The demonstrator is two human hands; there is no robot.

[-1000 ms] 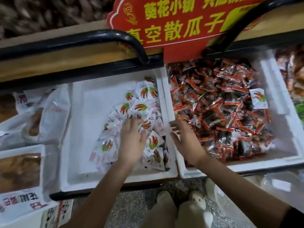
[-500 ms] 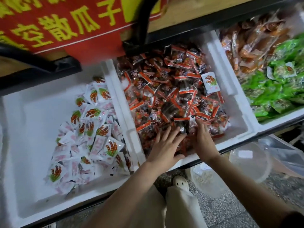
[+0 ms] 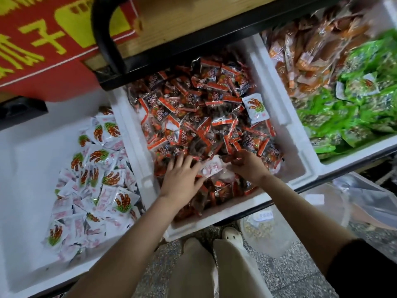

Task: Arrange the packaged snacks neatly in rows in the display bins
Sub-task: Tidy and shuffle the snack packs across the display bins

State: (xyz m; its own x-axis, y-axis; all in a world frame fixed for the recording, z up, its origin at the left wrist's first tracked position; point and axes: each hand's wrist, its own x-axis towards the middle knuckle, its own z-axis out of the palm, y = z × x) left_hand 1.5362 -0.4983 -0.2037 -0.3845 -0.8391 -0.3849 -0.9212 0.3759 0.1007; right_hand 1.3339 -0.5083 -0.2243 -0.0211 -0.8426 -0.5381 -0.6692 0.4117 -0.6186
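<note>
While left hand (image 3: 182, 179) lies flat, fingers spread, on red packets (image 3: 193, 108), right hand (image 3: 250, 167) pinches white packet (image 3: 211, 168).

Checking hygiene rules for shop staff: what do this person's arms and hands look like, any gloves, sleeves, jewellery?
The left hand and right hand are bare: no gloves, rings or watch visible. Both forearms are uncovered. A black sleeve covers the right upper arm; the left arm shows no sleeve in view.
</note>
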